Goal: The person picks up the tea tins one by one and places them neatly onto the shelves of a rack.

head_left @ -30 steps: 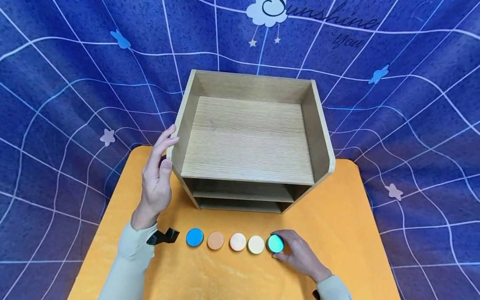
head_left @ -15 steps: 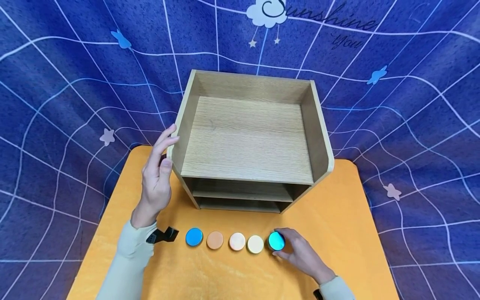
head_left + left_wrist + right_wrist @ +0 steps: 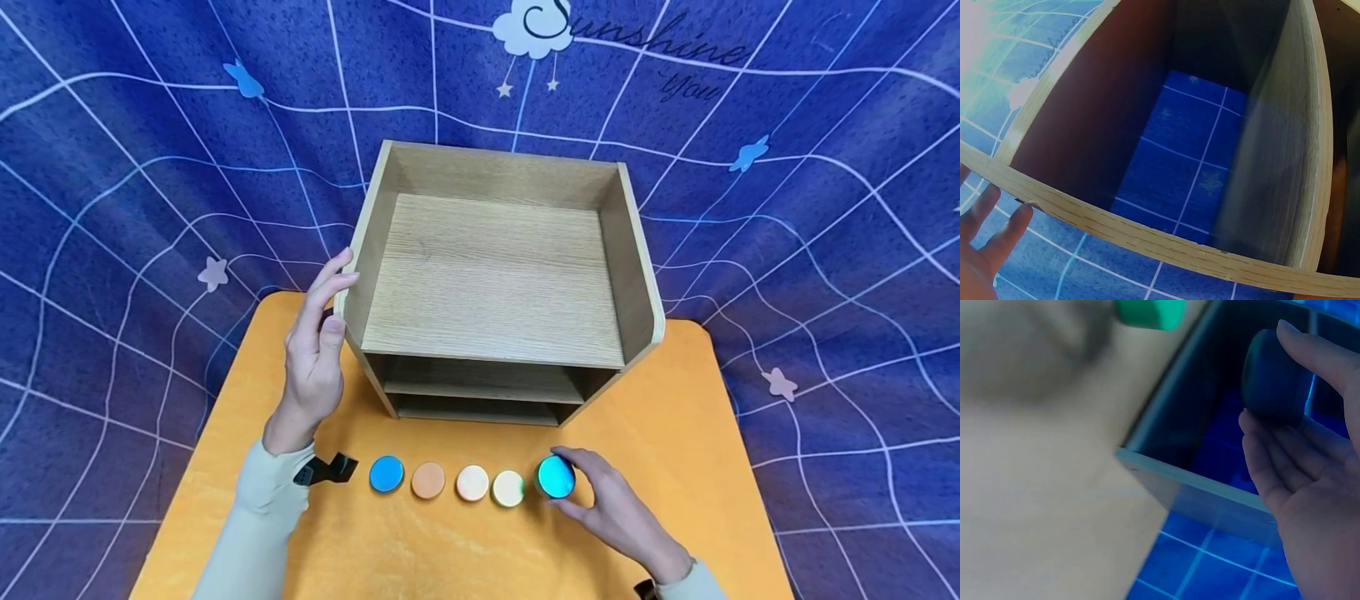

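My right hand (image 3: pixel 618 508) holds a small round tub with a shiny turquoise top (image 3: pixel 557 477), pinched between thumb and fingers. In the right wrist view that tub (image 3: pixel 1274 378) looks dark, and it appears off the table. My left hand (image 3: pixel 311 375) touches the left side panel of a light wooden shelf unit (image 3: pixel 495 275), its fingers fairly straight. The left wrist view shows those fingertips (image 3: pixel 1019 215) at the outside of the panel's edge. Left of the held tub, a blue tub (image 3: pixel 386 474), an orange-brown one (image 3: pixel 428 481), a pale pink one (image 3: pixel 472 483) and a cream one (image 3: pixel 508 489) stand in a row.
Below its large top tray, the unit has lower open compartments (image 3: pixel 480 379) facing me. A yellow-orange cloth (image 3: pixel 450 558) covers the table. Behind and at both sides hangs a blue curtain (image 3: pixel 150 208) with white lines and stars.
My right hand has moved the turquoise tub slightly up and right, away from the cream one, and it looks larger now. My left hand stays at the panel.
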`<action>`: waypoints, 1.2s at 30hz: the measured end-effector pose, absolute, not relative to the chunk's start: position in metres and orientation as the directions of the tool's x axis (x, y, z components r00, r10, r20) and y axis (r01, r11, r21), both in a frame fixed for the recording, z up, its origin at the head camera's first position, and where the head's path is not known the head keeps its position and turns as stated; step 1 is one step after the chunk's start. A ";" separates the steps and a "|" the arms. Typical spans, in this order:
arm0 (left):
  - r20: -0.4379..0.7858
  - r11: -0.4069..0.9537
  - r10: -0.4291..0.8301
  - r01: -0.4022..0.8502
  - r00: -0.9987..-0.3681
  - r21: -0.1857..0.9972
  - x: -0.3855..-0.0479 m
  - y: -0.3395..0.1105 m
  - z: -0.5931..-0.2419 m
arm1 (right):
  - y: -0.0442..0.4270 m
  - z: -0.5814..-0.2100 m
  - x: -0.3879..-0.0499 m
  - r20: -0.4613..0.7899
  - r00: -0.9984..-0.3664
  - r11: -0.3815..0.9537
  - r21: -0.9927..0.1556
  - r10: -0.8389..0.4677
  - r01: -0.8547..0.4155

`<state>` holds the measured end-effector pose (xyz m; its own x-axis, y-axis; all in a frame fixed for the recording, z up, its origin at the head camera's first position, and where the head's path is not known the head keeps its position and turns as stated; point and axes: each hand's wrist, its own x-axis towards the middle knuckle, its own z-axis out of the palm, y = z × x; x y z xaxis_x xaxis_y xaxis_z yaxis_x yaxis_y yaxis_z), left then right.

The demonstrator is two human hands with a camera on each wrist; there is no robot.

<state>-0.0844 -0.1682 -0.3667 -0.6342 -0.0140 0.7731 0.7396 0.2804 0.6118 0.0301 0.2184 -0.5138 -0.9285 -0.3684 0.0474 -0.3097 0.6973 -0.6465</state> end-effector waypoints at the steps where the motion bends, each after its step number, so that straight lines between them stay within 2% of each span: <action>1: 0.773 0.279 -0.014 0.740 -0.634 0.612 -0.084 -0.168 -0.367 | 0.218 -0.509 0.031 0.054 -0.928 0.698 -0.643 -0.370 -0.315; 7: 0.772 0.285 -0.007 0.739 -0.635 0.611 -0.084 -0.170 -0.368 | 0.215 -0.480 0.034 0.130 -0.911 0.688 -0.616 -0.392 -0.384; 13: 0.774 0.283 -0.002 0.742 -0.634 0.608 -0.085 -0.170 -0.368 | 0.211 -0.450 0.035 0.156 -0.911 0.687 -0.612 -0.381 -0.392; 19: 0.776 0.270 -0.018 0.744 -0.630 0.611 -0.085 -0.167 -0.366 | 0.202 -0.428 0.031 0.246 -0.883 0.629 -0.627 -0.400 -0.460; 26: 0.777 0.278 -0.026 0.742 -0.629 0.610 -0.085 -0.167 -0.368 | 0.189 -0.397 0.020 0.358 -0.854 0.543 -0.661 -0.377 -0.517; 36: 0.783 0.286 -0.025 0.746 -0.621 0.601 -0.084 -0.168 -0.369 | 0.173 -0.358 -0.005 0.460 -0.828 0.506 -0.656 -0.321 -0.561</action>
<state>-0.0844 -0.1677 -0.3691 -0.6214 -0.0247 0.7831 0.7462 0.2858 0.6012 -0.0051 0.1726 -0.3583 -0.8278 -0.3207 0.4603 -0.5605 0.5055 -0.6559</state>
